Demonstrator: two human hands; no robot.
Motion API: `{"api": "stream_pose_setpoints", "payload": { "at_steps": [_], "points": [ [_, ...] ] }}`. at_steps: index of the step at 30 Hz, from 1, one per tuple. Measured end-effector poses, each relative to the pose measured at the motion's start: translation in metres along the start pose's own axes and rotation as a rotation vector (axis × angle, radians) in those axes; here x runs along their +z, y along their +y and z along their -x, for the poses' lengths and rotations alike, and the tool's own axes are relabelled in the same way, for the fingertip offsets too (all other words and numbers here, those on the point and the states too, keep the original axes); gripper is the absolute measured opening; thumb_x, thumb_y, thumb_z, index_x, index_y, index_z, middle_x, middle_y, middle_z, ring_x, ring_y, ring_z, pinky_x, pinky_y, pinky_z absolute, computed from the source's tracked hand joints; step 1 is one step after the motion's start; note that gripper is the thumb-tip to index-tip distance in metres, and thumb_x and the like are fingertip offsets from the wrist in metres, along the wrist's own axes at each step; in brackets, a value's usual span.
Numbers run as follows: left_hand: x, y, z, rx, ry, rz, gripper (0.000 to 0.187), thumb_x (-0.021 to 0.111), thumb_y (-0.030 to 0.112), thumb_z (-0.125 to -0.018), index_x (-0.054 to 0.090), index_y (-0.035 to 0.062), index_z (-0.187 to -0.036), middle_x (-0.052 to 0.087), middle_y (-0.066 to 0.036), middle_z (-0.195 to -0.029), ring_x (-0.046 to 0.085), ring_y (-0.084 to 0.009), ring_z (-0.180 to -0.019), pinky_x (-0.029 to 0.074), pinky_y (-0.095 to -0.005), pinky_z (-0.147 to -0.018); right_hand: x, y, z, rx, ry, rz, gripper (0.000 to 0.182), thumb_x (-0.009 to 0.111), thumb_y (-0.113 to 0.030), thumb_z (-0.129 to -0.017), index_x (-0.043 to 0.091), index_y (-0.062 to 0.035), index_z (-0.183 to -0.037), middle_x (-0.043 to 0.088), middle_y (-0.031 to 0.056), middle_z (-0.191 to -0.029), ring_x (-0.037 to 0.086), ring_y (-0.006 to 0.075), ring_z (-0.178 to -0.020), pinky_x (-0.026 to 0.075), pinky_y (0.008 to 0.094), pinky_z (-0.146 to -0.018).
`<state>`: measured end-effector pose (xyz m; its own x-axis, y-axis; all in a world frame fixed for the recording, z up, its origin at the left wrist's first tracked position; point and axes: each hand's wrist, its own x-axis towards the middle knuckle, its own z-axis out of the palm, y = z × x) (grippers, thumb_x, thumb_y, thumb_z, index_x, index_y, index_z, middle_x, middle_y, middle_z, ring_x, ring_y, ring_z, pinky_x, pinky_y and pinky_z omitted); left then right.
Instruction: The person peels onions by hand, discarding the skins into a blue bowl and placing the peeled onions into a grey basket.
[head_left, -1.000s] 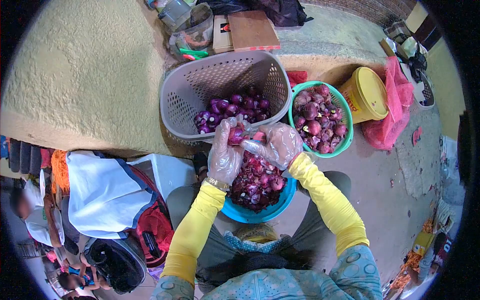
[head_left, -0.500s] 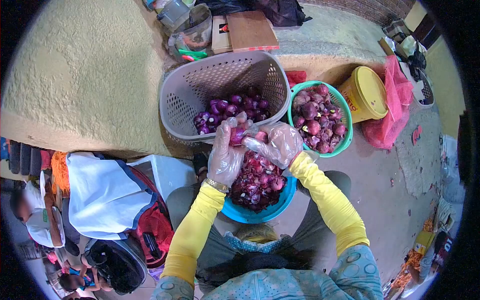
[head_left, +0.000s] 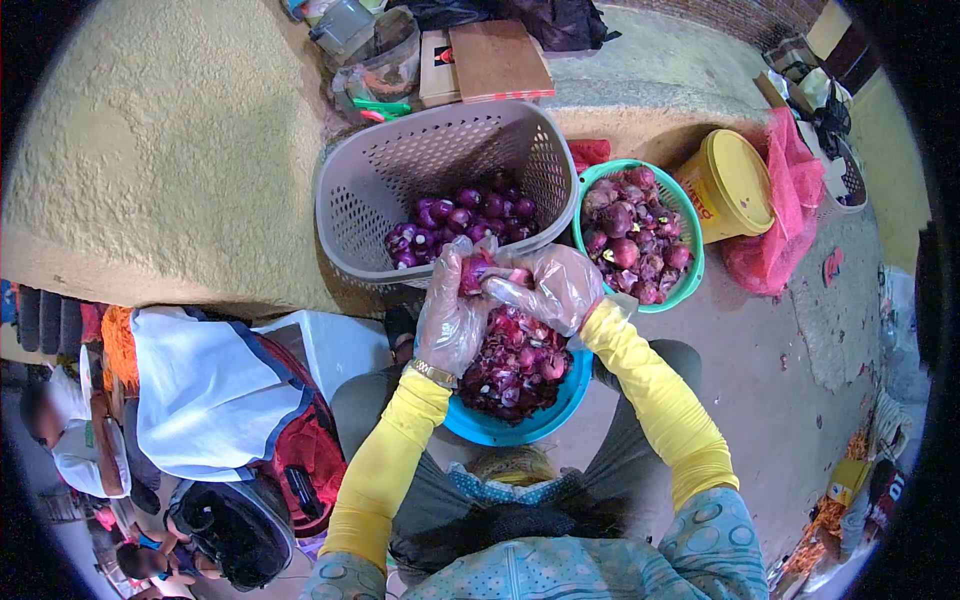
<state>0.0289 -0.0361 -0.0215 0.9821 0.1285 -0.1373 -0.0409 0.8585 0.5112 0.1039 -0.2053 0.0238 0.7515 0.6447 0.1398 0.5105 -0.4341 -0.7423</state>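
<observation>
A red onion [head_left: 473, 272] sits in the fingers of my left hand [head_left: 448, 315], which wears a clear plastic glove. My right hand [head_left: 563, 285], gloved the same way, is closed, with its fingertips against the onion's right side; what is pinched there is hidden. Right below both hands, a blue basin [head_left: 575, 395] holds a heap of onion skins [head_left: 515, 365]. Just beyond them stands a grey perforated basket [head_left: 350, 205] with shiny peeled onions [head_left: 465, 215] inside. To the right, a green basket [head_left: 697, 255] is filled with onions [head_left: 625, 250] in dry skins.
A yellow lidded bucket [head_left: 725, 190] and a pink mesh sack [head_left: 760, 265] stand at the right. White cloth [head_left: 210, 390] and a black bag [head_left: 230, 530] lie left. Brown boards [head_left: 500, 60] rest on the ledge behind. Other people [head_left: 85, 430] sit at the far left.
The fingers of both hands have shifted slightly around the onion, and the left fingertips have moved a little closer to the right hand. The baskets and basin look the same.
</observation>
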Motion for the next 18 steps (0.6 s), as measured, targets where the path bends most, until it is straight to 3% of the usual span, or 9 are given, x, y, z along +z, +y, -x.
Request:
{"api": "stream_pose_setpoints", "payload": {
  "at_steps": [3, 7, 18],
  "points": [
    [0.0047, 0.0022, 0.0002, 0.005, 0.023, -0.047, 0.039, 0.059, 0.036, -0.106, 0.057, 0.0097, -0.135, 0.061, -0.011, -0.135, 0.062, -0.0259, -0.122, 0.056, -0.0479, -0.104, -0.004, 0.0, 0.0016, -0.013, -0.029, 0.134, 0.044, 0.072, -0.051, -0.09, 0.077, -0.0156, -0.116, 0.073, 0.014, -0.081, 0.07, 0.0375, -0.077, 0.055, 0.0458, -0.072],
    [0.004, 0.0045, -0.0027, 0.034, 0.011, -0.094, 0.037, 0.059, 0.033, -0.107, 0.057, 0.0109, -0.136, 0.061, -0.009, -0.137, 0.061, -0.0235, -0.123, 0.055, -0.043, -0.103, -0.003, 0.0012, 0.0012, 0.018, -0.021, 0.123, 0.045, 0.075, -0.055, -0.087, 0.079, -0.0157, -0.109, 0.072, 0.0136, -0.08, 0.07, 0.0364, -0.075, 0.055, 0.0453, -0.07],
    [0.0036, 0.0021, -0.004, 0.012, -0.042, -0.135, 0.035, 0.058, 0.033, -0.106, 0.058, 0.0098, -0.133, 0.061, -0.008, -0.138, 0.057, -0.0213, -0.128, 0.05, -0.0422, -0.109, 0.0, 0.0005, -0.0006, 0.103, 0.006, 0.158, 0.053, 0.074, -0.06, -0.086, 0.078, -0.0105, -0.105, 0.073, 0.0172, -0.084, 0.071, 0.0389, -0.079, 0.056, 0.046, -0.071]
  ]
}}
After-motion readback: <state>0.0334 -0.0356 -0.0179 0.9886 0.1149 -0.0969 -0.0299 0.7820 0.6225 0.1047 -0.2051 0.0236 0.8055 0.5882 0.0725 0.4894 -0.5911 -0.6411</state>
